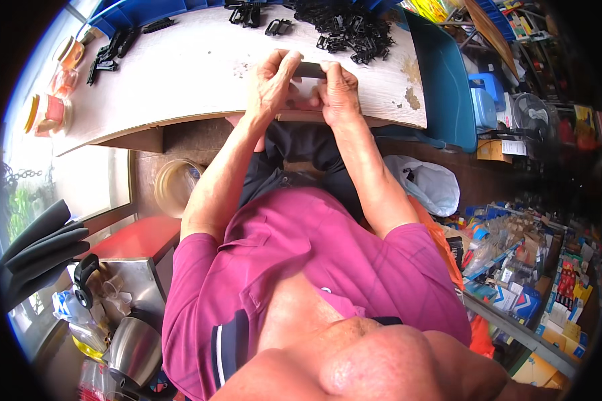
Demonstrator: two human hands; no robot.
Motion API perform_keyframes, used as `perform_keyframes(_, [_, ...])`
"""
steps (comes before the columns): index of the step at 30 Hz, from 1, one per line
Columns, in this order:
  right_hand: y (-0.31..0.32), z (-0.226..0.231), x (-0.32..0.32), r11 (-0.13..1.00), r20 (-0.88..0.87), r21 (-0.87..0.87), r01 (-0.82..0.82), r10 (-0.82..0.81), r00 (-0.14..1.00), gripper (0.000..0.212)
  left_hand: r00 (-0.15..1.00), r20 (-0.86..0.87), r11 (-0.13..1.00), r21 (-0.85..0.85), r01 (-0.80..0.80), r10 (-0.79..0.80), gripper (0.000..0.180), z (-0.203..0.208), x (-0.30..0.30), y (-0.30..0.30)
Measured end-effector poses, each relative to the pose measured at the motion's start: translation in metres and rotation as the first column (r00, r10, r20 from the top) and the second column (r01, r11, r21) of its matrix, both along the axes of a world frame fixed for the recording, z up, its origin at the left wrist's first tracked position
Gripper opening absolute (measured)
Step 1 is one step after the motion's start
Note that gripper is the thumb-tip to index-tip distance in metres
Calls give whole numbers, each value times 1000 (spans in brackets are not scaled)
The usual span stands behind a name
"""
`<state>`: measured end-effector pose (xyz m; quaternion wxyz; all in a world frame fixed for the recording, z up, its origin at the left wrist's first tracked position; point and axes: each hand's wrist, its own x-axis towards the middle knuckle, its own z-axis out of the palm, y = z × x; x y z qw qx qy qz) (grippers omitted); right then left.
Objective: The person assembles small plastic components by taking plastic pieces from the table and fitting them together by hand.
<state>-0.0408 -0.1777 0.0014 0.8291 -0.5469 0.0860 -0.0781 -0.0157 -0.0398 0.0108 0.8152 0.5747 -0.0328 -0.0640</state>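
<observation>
A small black flat piece [309, 69] is held level between my two hands above the front part of the white table [180, 73]. My left hand [274, 79] pinches its left end between thumb and fingers. At the right end, my right hand [340, 92] grips it the same way, fingers curled below. Beyond my hands lies a heap of small black plastic parts [354, 30], with a few more black parts [246, 13] to its left. Several longer black pieces [117, 48] rest at the table's far left. The held piece's exact kind cannot be made out.
Jars with orange lids [47, 115] stand along the left edge. A teal bin [441, 87] adjoins the table's right side. Below are a round tub [177, 186] and a white plastic bag [425, 184]. A steel kettle [135, 351] sits lower left; packed shelves fill the right.
</observation>
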Motion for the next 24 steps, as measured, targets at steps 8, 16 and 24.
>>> perform_keyframes(8, [-117, 39, 12, 957, -195, 69, 283, -265, 944, 39, 687, 674, 394, 729, -560, -270, 19, -24, 71, -41])
perform_keyframes(16, [-152, 56, 10, 849, -259, -122, 514, -528, 809, 44, 693, 662, 351, 746, -566, -287, 14, -28, 80, -45])
perform_keyframes(24, [-65, 33, 14, 972, -465, -126, -199, 119, 878, 65, 922, 379, 943, 327, -59, -74, 20, -20, 34, -39])
